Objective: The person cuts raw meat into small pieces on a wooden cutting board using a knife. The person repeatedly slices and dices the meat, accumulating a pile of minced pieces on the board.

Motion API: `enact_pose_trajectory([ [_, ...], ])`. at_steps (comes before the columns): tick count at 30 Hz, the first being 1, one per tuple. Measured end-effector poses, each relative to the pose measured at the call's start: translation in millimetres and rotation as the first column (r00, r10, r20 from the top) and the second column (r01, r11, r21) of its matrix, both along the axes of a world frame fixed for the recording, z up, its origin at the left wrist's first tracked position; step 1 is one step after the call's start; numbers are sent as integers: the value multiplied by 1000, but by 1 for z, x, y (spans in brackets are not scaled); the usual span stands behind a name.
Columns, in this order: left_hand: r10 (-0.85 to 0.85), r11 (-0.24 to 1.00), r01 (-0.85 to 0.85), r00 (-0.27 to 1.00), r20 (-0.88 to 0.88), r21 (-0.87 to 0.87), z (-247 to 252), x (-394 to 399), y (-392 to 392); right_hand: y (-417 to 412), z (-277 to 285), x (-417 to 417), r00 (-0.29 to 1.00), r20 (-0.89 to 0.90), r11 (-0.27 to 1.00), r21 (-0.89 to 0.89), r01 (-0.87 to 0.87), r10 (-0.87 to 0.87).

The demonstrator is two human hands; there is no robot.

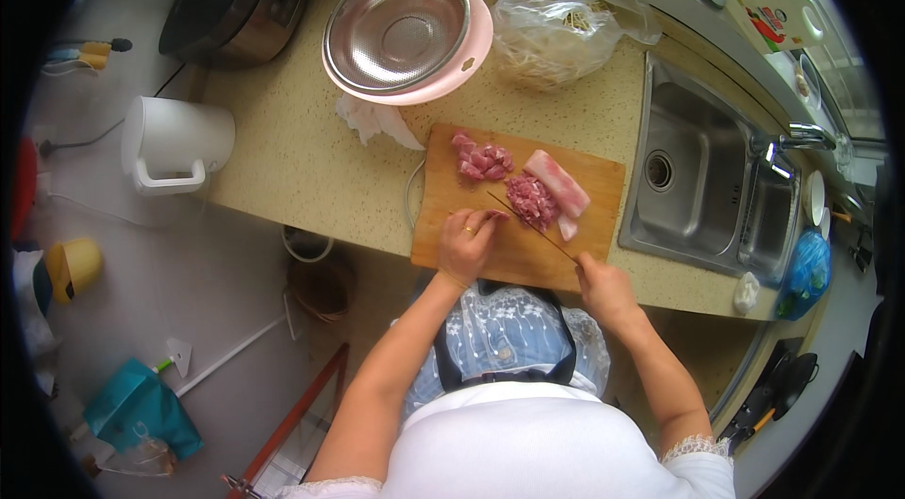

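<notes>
My right hand grips the handle of a kitchen knife, whose thin blade lies slantwise over a wooden cutting board. With its fingertips my left hand holds a small piece of raw meat, just left of the blade. Chopped meat is heaped beyond the knife. Right of that heap rests a long slab of pale, fatty meat, with a small whitish piece below it. Larger meat chunks lie at the board's upper left.
Behind the board stand a metal strainer in a pink basin and a clear plastic bag. A crumpled white tissue lies nearby. The steel sink is at right; a white kettle and a dark cooker are at left.
</notes>
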State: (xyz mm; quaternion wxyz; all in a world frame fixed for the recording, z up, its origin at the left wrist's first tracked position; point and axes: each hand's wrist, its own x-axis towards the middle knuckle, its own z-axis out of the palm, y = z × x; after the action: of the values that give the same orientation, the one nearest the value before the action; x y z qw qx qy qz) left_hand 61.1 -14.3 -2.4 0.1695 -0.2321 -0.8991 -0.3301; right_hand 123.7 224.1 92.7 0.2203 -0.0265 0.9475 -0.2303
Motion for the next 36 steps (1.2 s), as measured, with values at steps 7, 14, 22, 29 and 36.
enact_pose_trajectory([
  [7, 8, 997, -8, 1000, -7, -78, -9, 2, 0, -2, 3, 0, 999, 30, 996, 74, -47, 45],
  [14, 4, 997, -4, 1000, -8, -79, -13, 2, -1, -2, 4, 3, 996, 49, 993, 83, -85, 81],
  [22, 6, 999, -5, 1000, 18, -45, -6, 0, 0, -15, 6, 9, 984, 172, 994, 93, -65, 48],
  [29, 60, 997, -59, 998, 15, -52, -12, -4, 2, -27, -9, -10, 984, 170, 997, 50, -63, 53],
  [36, 65, 993, -64, 998, 8, -100, -12, -7, 0, -44, -25, -25, 990, 142, 999, 21, -31, 27],
])
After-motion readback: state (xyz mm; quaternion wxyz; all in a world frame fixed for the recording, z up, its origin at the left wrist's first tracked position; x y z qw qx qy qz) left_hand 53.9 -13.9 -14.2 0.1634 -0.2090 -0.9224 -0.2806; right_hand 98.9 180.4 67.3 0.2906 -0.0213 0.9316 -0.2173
